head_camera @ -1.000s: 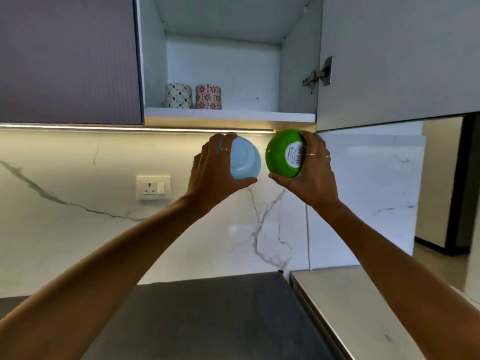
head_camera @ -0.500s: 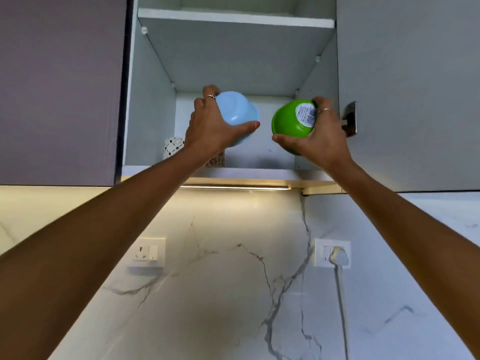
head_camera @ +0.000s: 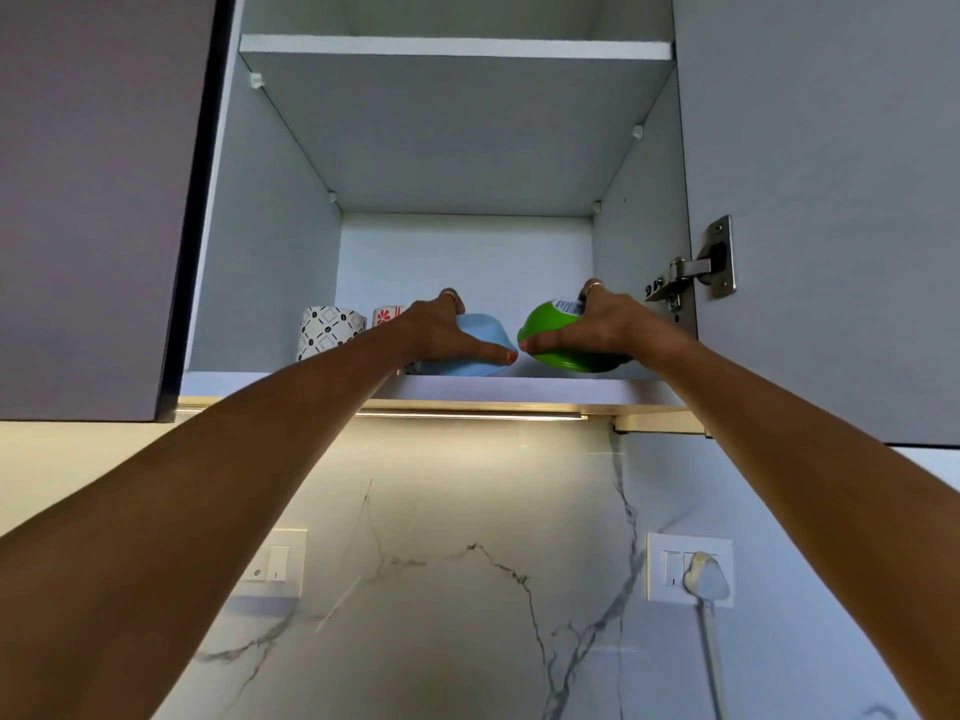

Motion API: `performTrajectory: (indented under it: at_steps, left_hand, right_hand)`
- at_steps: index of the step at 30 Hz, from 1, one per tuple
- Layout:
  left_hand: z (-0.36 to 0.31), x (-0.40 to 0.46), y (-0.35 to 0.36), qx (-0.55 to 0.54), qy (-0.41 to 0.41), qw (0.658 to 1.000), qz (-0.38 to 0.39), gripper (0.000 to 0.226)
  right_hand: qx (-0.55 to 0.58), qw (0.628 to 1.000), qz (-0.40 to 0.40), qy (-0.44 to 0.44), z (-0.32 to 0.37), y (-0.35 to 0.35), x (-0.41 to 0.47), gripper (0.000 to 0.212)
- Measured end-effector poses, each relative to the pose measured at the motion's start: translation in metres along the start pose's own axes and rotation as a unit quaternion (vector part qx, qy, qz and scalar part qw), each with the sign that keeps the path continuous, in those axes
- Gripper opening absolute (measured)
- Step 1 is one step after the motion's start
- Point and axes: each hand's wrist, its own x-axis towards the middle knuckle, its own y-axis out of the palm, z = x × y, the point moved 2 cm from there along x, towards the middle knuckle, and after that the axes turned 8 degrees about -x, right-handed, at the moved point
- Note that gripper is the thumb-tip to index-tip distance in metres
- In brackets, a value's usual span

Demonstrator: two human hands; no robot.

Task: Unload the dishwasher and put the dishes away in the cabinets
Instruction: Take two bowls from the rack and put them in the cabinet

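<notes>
— Status? — I see both hands gripping upturned bowls at the bottom shelf (head_camera: 519, 388) front edge: left hand (head_camera: 441, 332) the blue bowl (head_camera: 480, 337), right hand (head_camera: 605, 324) the green bowl (head_camera: 545, 324).
— Remaining? — Release; dishwasher unseen.

lower shelf front: filled by upturned pale blue plastic bowl (head_camera: 480, 337) and upturned green plastic bowl (head_camera: 556, 330) | left: two patterned ceramic mugs (head_camera: 328, 330) | behind bowls: seemingly free | upper white shelf board (head_camera: 457, 48): caps headroom

The cabinet shelf (head_camera: 519, 389) carries two patterned cups (head_camera: 328, 331) (left side).
</notes>
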Motion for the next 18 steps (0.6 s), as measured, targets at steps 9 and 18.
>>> performTrajectory:
  at_steps: [9,18]
  left_hand:
    - [-0.004,0.025,0.019,0.034,-0.019,0.997,0.072,0.086]
    - [-0.006,0.034,0.033,0.083,-0.028,0.991,0.104,0.08]
  right_hand:
    - [-0.041,0.997,0.063,0.032,-0.013,0.015,0.016,0.097]
    - [-0.102,0.988,0.114,0.019,-0.016,0.021,0.016,0.078]
